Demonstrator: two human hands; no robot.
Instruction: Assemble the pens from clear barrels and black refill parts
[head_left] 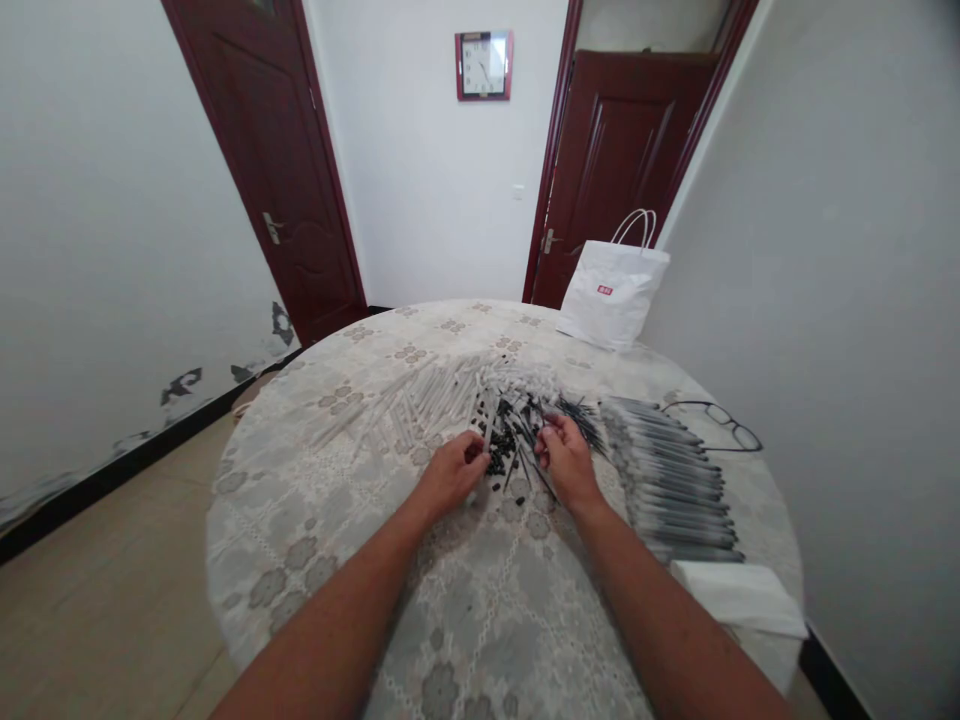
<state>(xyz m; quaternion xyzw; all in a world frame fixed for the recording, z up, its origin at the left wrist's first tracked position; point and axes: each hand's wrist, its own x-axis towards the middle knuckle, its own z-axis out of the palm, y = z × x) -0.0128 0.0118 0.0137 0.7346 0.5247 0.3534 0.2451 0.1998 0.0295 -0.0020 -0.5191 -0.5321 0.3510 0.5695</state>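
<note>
— What do your hands have in the head view?

— My left hand curls its fingers around a pale pen barrel standing up from the pile of small black parts on the table. My right hand is just beside that pile, its fingers bent in; what they pinch, I cannot tell.

— Any writing?

— The white paper bag bears a small red label, too small to read. Finished pens lie in a row right of my right hand.
</note>
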